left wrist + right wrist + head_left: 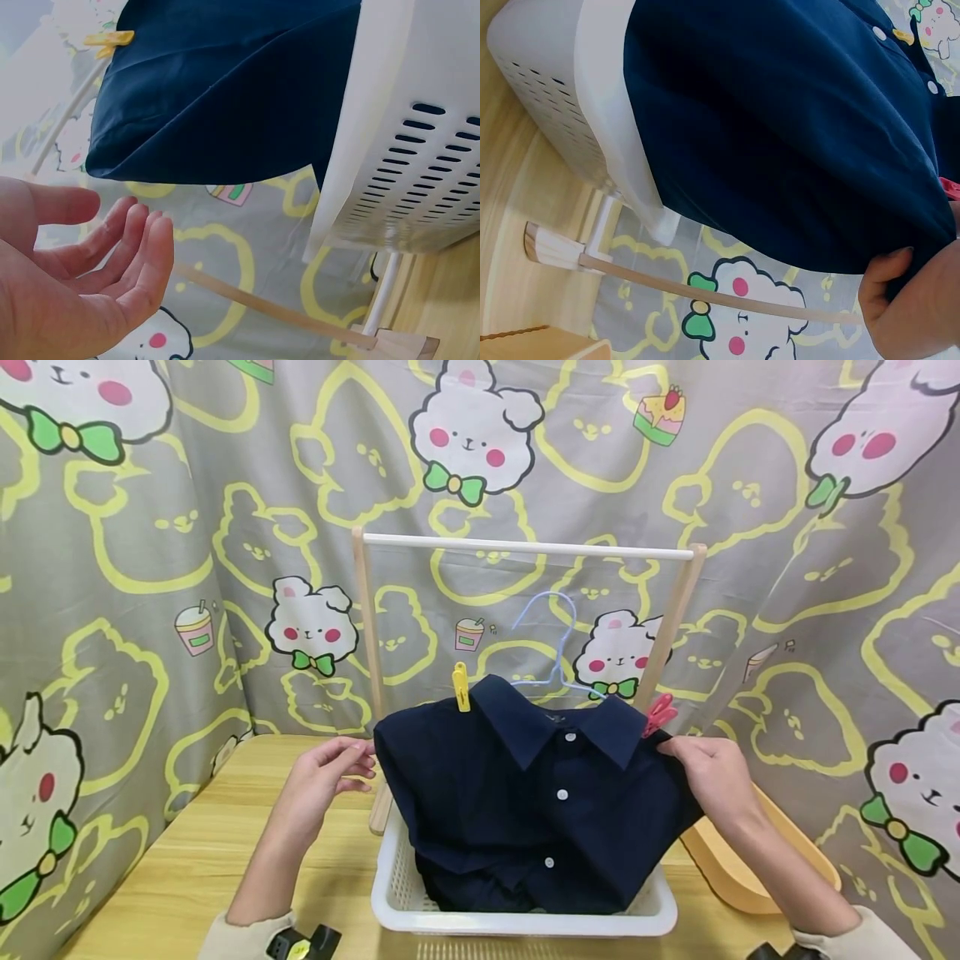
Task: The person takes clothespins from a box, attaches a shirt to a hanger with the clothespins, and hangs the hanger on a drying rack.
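Note:
A dark navy shirt [480, 793] with a collar and white buttons sits partly in a white plastic basket [525, 925]. Behind its collar a pale blue hanger [561, 652] shows its hook, off the rack's bar. A yellow clothespin [461, 687] grips the shoulder at the left, a red clothespin [660, 714] the one at the right. My right hand [716, 777] pinches the shirt's right shoulder edge. My left hand [330, 777] is beside the other sleeve with loosely bent fingers; in the left wrist view a gap shows between those fingers and the fabric [225, 127].
Behind the basket stands a wooden rack with a white top bar [525, 547]. To the right on the wooden table [195, 843] lies a yellow-orange tray [720, 868], partly behind my right forearm. A patterned curtain [315, 460] encloses the back and sides.

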`<control>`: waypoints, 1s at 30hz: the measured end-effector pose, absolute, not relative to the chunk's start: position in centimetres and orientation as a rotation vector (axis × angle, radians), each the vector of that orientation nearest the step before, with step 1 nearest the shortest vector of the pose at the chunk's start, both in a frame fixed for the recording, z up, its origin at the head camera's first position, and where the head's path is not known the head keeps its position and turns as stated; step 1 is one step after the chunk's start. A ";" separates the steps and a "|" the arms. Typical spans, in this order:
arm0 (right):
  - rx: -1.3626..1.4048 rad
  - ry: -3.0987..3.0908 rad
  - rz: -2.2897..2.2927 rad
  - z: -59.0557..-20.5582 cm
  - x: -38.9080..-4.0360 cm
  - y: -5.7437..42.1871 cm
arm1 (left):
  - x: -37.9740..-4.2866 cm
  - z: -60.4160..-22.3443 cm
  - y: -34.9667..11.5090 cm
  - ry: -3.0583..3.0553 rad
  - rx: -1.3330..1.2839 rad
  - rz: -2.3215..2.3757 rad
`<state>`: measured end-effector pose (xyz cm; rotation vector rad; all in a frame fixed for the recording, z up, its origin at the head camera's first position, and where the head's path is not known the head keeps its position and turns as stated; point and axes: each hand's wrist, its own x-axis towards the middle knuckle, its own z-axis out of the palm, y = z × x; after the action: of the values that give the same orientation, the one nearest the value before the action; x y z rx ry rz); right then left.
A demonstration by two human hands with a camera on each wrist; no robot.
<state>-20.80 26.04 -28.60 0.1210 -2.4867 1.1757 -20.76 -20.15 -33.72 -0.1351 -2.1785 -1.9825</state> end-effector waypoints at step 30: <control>0.096 -2.516 1.175 -28.6 -20.7 26.3 | -24.1 -30.3 -21.3 -2.329 -0.061 -1.694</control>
<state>-20.75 26.27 -28.59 0.0956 -2.5160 1.1752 -24.13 -21.33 -30.33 -0.0612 -2.3291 -1.6943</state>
